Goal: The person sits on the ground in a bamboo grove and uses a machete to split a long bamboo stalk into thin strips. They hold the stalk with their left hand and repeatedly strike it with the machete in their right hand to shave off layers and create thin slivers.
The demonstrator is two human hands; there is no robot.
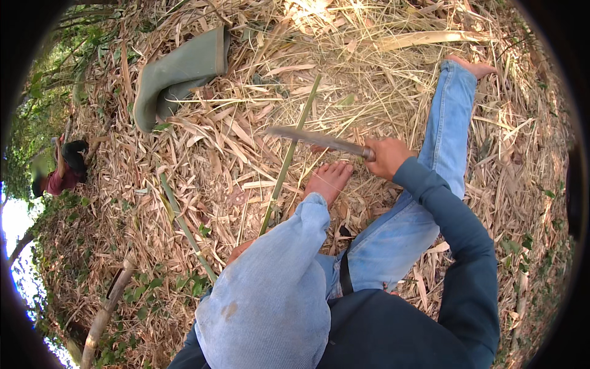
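Note:
My right hand (388,158) is closed round the handle of a long-bladed knife (322,140), above my outstretched leg. Its blade, smeared by motion, points left and crosses a long, narrow green bamboo strip (287,161); whether they touch I cannot tell. The strip slants from the straw down to behind my raised knee. Only a sliver of my left hand (239,251) shows past that knee, close to the strip's lower end, and its fingers are hidden. My bare foot (329,182) rests on the ground just right of the strip.
A pair of green rubber boots (179,72) lies at the upper left. Another green bamboo piece (186,235) rests left of my knee. A thick branch (106,313) is at the lower left. Far left is another person (64,175). Dry husks and straw cover the ground.

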